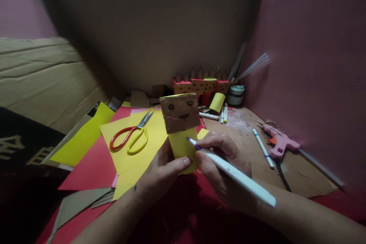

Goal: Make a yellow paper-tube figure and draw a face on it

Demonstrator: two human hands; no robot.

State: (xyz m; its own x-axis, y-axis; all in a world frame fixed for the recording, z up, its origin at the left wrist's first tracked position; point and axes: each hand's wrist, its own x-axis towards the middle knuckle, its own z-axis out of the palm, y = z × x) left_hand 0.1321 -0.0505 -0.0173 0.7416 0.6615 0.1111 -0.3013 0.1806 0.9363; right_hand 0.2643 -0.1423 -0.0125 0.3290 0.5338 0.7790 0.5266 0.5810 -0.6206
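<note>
A: The left hand [160,173] is clenched round the lower part of the little paper figure [180,133], a yellow paper tube body topped with a brown cardboard square that has a face drawn on it. The thumb lies across the front of the yellow tube and the fingers wrap behind, where I cannot see them.

B: And the other hand?

A: The right hand [221,167] grasps a white felt-tip marker with a purple tip [231,171], pinched between thumb and fingers like a pen. The tip touches the yellow tube just below the brown head.

B: How would you judge the figure handles?

A: Very light, I would say, and soft. A thin paper tube should crush under a hard squeeze, so a gentle hold low on the body, as here, looks right. The cardboard head seems stiffer, but it may be only glued on, so I would not hold it there.

B: Where does it sit against the grip?

A: It stands upright, rising out of the left hand, head well above the thumb, held over the sheets of red and yellow paper [94,160].

B: Anything nearby?

A: Scissors with red and yellow handles [130,137] lie on a yellow sheet to the left. A pink glue gun [278,141] rests on the brown cardboard base [303,175] to the right.
</note>
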